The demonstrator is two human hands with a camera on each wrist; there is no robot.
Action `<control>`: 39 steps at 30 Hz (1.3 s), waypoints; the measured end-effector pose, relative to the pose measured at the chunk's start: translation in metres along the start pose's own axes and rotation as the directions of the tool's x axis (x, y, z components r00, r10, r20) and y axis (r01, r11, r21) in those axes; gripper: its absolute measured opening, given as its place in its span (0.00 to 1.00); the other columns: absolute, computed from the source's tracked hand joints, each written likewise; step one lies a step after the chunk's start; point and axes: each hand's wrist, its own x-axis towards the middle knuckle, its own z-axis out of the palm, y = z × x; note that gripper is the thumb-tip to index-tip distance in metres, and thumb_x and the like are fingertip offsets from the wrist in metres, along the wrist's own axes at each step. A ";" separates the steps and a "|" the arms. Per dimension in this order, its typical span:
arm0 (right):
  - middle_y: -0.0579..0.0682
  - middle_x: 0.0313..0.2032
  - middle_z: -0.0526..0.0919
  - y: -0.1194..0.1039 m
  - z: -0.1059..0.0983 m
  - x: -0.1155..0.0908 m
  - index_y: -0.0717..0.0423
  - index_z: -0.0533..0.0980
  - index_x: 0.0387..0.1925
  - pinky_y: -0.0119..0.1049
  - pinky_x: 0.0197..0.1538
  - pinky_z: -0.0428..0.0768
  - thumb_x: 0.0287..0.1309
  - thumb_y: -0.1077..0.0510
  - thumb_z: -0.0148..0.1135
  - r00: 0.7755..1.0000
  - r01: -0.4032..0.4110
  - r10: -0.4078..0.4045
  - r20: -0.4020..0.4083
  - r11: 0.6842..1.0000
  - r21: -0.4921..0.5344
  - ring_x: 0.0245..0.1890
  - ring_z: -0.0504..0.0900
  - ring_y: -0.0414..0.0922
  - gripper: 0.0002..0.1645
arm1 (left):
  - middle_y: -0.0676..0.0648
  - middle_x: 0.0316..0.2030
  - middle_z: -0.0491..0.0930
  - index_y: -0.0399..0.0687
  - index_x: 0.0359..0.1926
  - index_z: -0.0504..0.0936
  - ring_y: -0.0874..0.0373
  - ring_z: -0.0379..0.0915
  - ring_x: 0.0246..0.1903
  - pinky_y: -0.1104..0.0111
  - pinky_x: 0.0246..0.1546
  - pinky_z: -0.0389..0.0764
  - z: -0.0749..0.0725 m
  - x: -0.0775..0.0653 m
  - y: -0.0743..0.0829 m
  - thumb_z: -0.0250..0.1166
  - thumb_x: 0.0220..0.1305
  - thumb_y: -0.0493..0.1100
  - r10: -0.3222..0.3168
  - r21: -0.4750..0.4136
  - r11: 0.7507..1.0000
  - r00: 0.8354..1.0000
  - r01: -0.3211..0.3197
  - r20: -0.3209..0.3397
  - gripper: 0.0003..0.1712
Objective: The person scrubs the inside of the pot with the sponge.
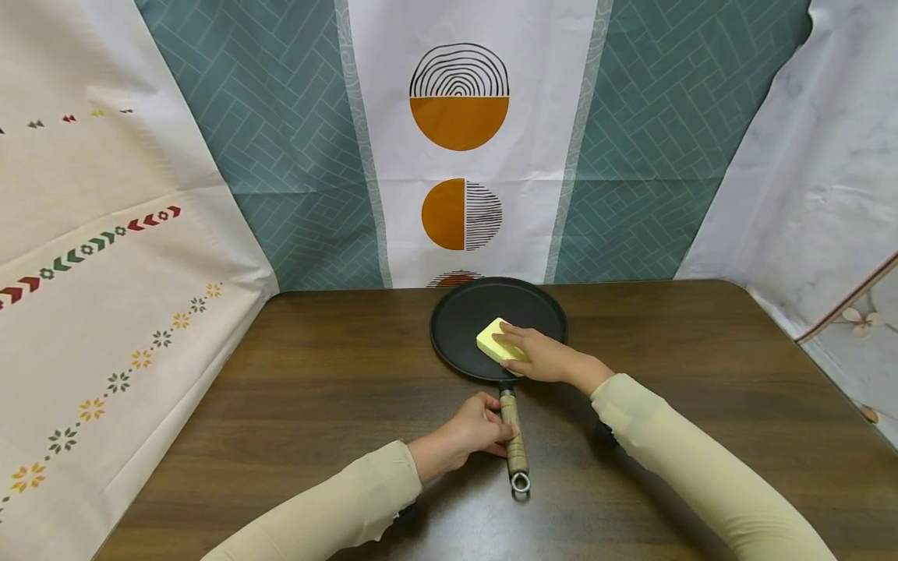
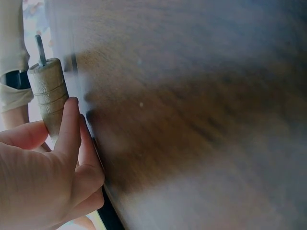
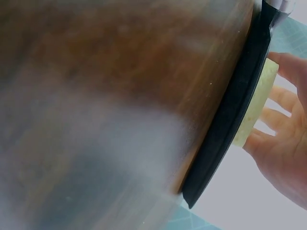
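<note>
A flat black pan (image 1: 456, 331) lies on the wooden table, its ringed wooden handle (image 1: 515, 448) toward the person. The left hand (image 1: 471, 428) holds this handle from the left, with thumb and fingers on either side of it. In the left wrist view, the handle's end (image 2: 50, 91) and metal loop (image 2: 40, 50) stick out past the fingers. On the pan's lower right part, the right hand (image 1: 540, 354) grips a pale yellow sponge (image 1: 491, 340). Seen from the right wrist, the sponge (image 3: 256, 105) sits flat against the pan (image 3: 230, 110), fingers and thumb at its edges.
The brown table (image 1: 337, 389) reaches out on both sides of the pan. A patterned curtain (image 1: 295, 156) hangs at the table's far edge. Cream cloth (image 1: 105, 312) is on the left, and white floral cloth (image 1: 828, 195) on the right.
</note>
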 end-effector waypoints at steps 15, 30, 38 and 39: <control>0.63 0.71 0.55 -0.007 0.004 0.014 0.60 0.63 0.68 0.57 0.68 0.61 0.67 0.53 0.58 0.993 0.113 -0.113 0.038 0.994 -0.003 0.68 0.58 0.62 0.33 | 0.40 0.32 0.73 0.32 0.51 0.64 0.52 0.78 0.26 0.59 0.30 0.86 0.000 0.002 0.000 0.64 0.58 0.26 -0.008 0.022 1.000 1.000 0.008 -0.001 0.22; 0.63 0.71 0.54 -0.019 0.010 0.028 0.61 0.62 0.69 0.57 0.69 0.60 0.68 0.55 0.56 0.983 0.174 -0.174 0.061 0.985 0.008 0.68 0.57 0.62 0.32 | 0.41 0.30 0.72 0.32 0.50 0.64 0.52 0.78 0.25 0.59 0.31 0.86 0.000 0.001 0.000 0.64 0.58 0.26 0.004 0.020 1.000 1.000 -0.004 0.008 0.22; 0.62 0.72 0.54 -0.020 0.012 0.034 0.60 0.61 0.69 0.56 0.70 0.59 0.68 0.54 0.56 0.980 0.184 -0.185 0.073 0.983 0.015 0.69 0.57 0.61 0.32 | 0.41 0.30 0.72 0.32 0.50 0.64 0.51 0.77 0.26 0.58 0.31 0.86 0.000 0.000 0.000 0.64 0.58 0.25 0.011 0.016 1.000 1.000 -0.012 0.013 0.22; 0.62 0.72 0.54 -0.020 0.012 0.035 0.60 0.61 0.69 0.56 0.70 0.59 0.68 0.54 0.56 0.979 0.188 -0.189 0.072 0.982 0.015 0.69 0.57 0.61 0.32 | 0.41 0.30 0.72 0.32 0.50 0.64 0.51 0.77 0.26 0.58 0.31 0.86 -0.001 0.000 0.000 0.64 0.58 0.25 0.012 0.015 1.000 1.000 -0.012 0.015 0.22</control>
